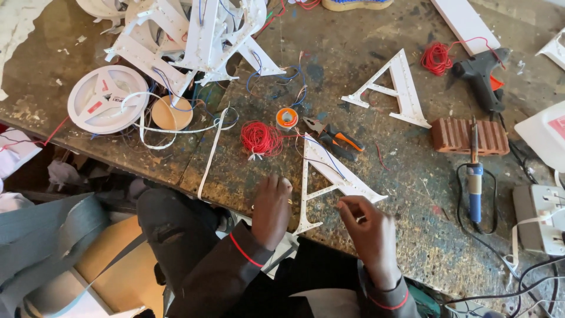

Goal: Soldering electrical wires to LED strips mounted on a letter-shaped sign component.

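Scuffed, paint-flecked dark workbench (412, 194), evenly lit, cluttered floor below

Wire coil (261, 139) lies behind the left hand (272, 210); pliers (333, 138) right of it, letter (329, 181) between both hands.

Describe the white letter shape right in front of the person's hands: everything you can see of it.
The white letter shape is an A lying flat at the near edge of the workbench. It looks like plastic, with rows of small dots along its strokes, perhaps lights. Thin blue and red wires cross its upper part. The left hand rests palm down at its left leg; the right hand pinches something too small to make out beside its right leg.
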